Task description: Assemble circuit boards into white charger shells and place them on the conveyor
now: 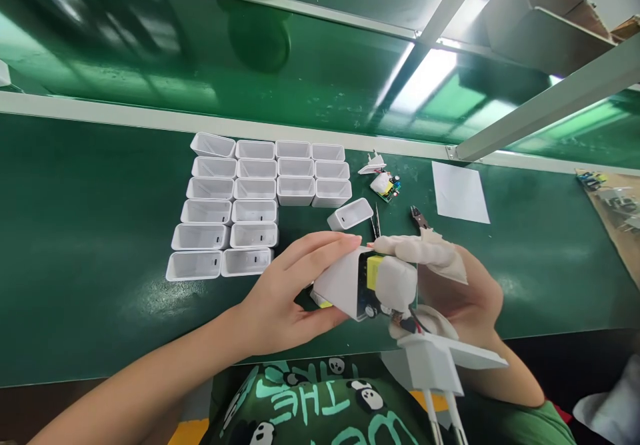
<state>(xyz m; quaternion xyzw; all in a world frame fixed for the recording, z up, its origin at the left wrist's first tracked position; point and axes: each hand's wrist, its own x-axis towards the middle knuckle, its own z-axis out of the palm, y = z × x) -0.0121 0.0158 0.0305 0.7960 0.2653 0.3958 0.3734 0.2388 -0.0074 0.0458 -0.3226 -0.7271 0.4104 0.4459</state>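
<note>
Your green desk carries white open-topped plastic boxes in rows up to its back edge, and right of them a white rectangular paper sheet. Near the front edge, your left hand curls closed around a tapered white plastic housing; your right hand, fingers white-covered, pinches a yellow-and-white-topped circuit board at the housing's open end. Just beyond lie dark pliers and slim tweezers.
</note>
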